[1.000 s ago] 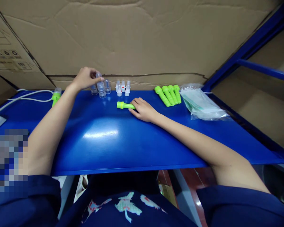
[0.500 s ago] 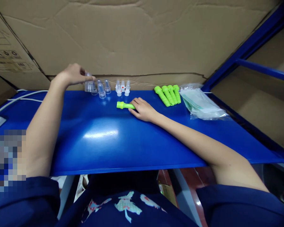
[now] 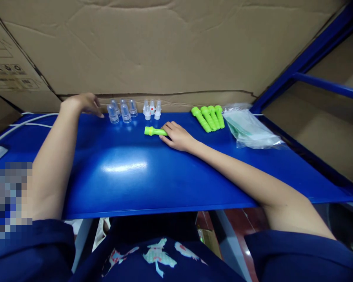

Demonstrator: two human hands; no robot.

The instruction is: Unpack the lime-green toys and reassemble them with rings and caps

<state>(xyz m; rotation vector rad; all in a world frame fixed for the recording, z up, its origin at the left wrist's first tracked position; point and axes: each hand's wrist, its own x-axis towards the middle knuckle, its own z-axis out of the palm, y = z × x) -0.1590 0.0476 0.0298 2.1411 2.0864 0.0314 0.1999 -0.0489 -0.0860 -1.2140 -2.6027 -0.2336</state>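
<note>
My left hand point(image 3: 84, 105) is at the back left of the blue table, its fingers loosely apart and pointing down with nothing in them. Just right of its fingertips stands a clear plastic cap point(image 3: 113, 114), grouped with several more clear caps point(image 3: 125, 114). My right hand point(image 3: 177, 136) lies over a lime-green plastic tube point(image 3: 153, 131), fingers closed round its right end. The tube lies flat, its ribbed end facing left. Behind it stand several small white pieces with clear tips point(image 3: 147, 111), one showing a red dot.
Several lime-green torch-shaped handles point(image 3: 207, 119) lie side by side at the back right. Next to them is a clear plastic bag point(image 3: 251, 127) with white and green contents. Cardboard point(image 3: 153, 47) walls the back, a blue frame point(image 3: 306, 58) the right. White cables point(image 3: 32, 119) run at left.
My left hand has let go of a clear cap, setting it down at the left of the group, and drawn back left and down. My right hand and the green tube stay put.
</note>
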